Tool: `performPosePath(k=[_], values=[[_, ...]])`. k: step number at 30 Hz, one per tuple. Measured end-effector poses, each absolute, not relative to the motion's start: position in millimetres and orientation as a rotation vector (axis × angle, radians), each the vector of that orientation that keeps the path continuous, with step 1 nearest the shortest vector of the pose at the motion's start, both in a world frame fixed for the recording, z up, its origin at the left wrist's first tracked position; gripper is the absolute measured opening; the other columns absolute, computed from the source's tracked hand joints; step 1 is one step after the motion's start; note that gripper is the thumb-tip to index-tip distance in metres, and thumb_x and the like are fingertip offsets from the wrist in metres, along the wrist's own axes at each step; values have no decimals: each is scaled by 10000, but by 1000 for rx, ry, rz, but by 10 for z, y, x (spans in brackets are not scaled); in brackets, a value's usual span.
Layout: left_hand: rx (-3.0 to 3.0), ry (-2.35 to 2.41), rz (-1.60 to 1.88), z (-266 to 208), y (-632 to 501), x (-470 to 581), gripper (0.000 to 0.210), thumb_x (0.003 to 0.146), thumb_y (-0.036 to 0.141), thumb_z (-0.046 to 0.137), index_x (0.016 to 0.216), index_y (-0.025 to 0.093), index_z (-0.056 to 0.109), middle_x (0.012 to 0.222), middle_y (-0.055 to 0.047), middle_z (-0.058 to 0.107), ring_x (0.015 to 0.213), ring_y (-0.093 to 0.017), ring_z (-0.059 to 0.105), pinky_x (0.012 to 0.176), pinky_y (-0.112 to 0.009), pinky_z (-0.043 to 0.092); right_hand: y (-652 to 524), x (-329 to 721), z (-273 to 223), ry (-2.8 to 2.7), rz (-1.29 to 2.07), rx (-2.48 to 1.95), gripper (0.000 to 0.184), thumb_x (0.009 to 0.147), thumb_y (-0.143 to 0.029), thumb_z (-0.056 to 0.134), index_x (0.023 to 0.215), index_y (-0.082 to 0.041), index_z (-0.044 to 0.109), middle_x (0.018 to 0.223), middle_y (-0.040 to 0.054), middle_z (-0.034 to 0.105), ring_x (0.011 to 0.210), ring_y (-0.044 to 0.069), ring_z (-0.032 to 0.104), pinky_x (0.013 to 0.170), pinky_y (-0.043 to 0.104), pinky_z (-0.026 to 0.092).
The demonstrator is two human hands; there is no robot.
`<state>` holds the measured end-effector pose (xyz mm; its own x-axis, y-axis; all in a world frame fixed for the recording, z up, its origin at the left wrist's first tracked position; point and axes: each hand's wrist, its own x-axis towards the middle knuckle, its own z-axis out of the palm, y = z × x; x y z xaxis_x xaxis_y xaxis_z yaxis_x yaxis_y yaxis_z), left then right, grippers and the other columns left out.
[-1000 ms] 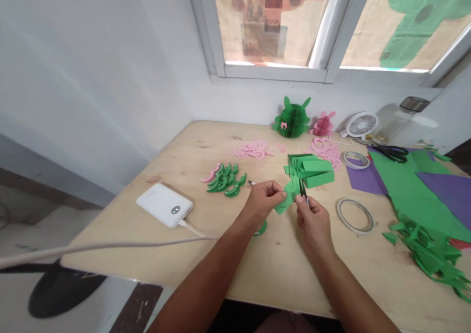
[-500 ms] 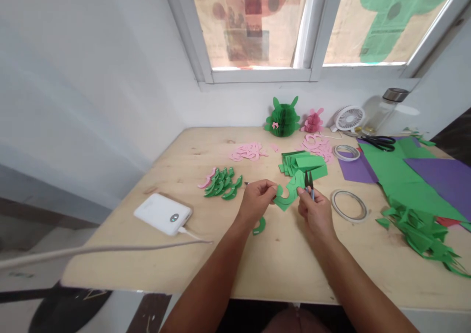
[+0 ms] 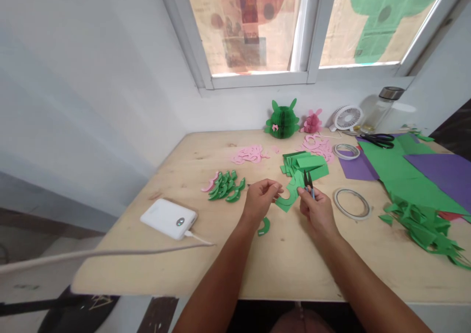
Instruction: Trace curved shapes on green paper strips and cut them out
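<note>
Green paper, pinched by left hand and right hand, is now showing more curve. The right is also clasping scissors.

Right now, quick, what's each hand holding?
Left hand: closed, pinching the green paper.
Right hand: closed on the small scissors, thumb at the paper's edge.

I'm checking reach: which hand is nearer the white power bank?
Left. The left hand is to the right of the white power bank, not touching it; the right hand is farther to the right.
</note>
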<state>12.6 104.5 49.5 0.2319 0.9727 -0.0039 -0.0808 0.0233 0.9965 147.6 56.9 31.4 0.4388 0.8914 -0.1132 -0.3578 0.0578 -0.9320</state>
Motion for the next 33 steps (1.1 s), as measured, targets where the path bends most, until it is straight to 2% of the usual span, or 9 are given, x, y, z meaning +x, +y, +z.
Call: performPosePath(k=[6,22,27,33], values=[[1188,957,1031,504,1041,116,243,742,371,635,691,143,703,664,-71,713,557,-115,551,537,-223,406,570,1460,345,-598,1050,-1155,527,531,-526,851,587,-224,422,460,-123,275,409,45,190,378,230,128],[1165,951,888,532,1025,123,286,689,429,704,637,149,671,610,-28,650,491,-82,487,477,-202,349,577,1462,291,-606,1082,-1207,469,566,-472,835,588,-221,439,460,-120,265,417,52,190,398,233,125],[1208,930,905,521,1023,126,239,681,384,713,629,156,661,594,-12,629,519,-82,480,512,-202,352,576,1460,247,-641,1077,-1216,447,618,-465,808,595,-218,436,472,-115,264,439,58,187,419,237,128],[1236,929,910,477,1035,115,201,652,340,721,613,162,638,573,-4,605,540,-97,486,531,-211,351,575,1449,234,-686,1058,-1250,446,620,-468,805,586,-211,442,483,-105,274,461,64,200,429,238,131]])
